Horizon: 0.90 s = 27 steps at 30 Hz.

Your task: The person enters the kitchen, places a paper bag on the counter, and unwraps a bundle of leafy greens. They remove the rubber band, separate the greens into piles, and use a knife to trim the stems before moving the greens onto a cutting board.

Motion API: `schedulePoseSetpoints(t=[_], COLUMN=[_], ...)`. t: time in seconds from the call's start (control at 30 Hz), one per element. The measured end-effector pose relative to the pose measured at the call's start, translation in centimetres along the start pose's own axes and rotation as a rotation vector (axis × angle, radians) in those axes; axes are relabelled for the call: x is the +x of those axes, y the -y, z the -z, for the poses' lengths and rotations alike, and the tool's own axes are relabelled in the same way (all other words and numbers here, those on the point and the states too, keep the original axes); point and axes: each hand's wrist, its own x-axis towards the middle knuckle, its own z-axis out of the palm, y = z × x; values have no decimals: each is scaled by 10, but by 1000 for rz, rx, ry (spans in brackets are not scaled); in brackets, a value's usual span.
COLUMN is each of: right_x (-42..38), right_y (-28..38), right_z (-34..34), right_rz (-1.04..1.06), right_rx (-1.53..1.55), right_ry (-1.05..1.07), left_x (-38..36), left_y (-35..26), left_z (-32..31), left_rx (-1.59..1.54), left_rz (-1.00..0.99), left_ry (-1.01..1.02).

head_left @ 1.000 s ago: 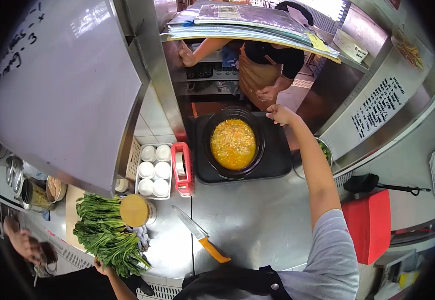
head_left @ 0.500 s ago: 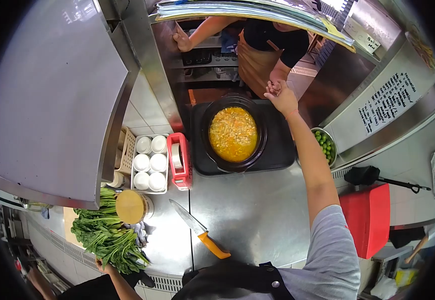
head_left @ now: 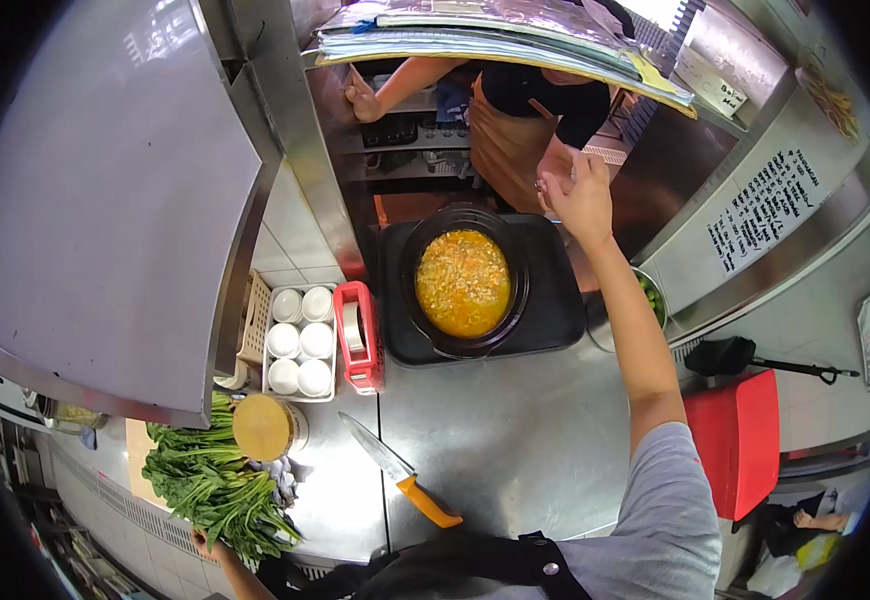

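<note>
My right hand [head_left: 585,200] reaches over the black tray into the serving window, fingers bent and apart, right by the hand [head_left: 555,165] of a person in a brown apron. Below it, a black pot [head_left: 518,285] of orange-yellow soup [head_left: 463,283] with chopped pieces stands on the black tray [head_left: 555,330]. At the lower left, my left hand [head_left: 207,547] is curled at the edge of a bunch of leafy greens [head_left: 220,485]; leaves partly hide what its fingers hold. A knife [head_left: 380,450] with an orange handle lies on the steel counter [head_left: 515,430].
White lidded tubs [head_left: 300,340] fill a tray beside a red tape dispenser [head_left: 358,335]. A round-lidded container [head_left: 265,427] touches the greens. At right are a bowl of green fruit [head_left: 652,300] and a red bin [head_left: 735,440]. Folders [head_left: 505,45] rest on the shelf above the window.
My right hand has shifted up and slightly right, its fingers lifting apart from the other person's hand. The left hand stays by the greens, and the view has shifted slightly.
</note>
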Motion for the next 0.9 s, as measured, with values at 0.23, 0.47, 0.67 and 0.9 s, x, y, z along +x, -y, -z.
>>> schedulePoseSetpoints(t=[0.23, 0.47, 0.67, 0.9], right_x=[-2, -18, -77, -130], right_y=[14, -87, -158, -170], right_z=[60, 7, -98, -185], right_rz=[-209, -603, -567, -455], right_rx=[512, 211, 205, 465], right_ry=[-19, 310, 660, 602], left_x=[27, -3, -10, -14], left_y=[37, -4, -17, -21], left_z=[21, -5, -23, -65], left_rx=[-554, 46, 161, 266], left_rz=[117, 72, 24, 9], left_ry=[100, -42, -118, -166])
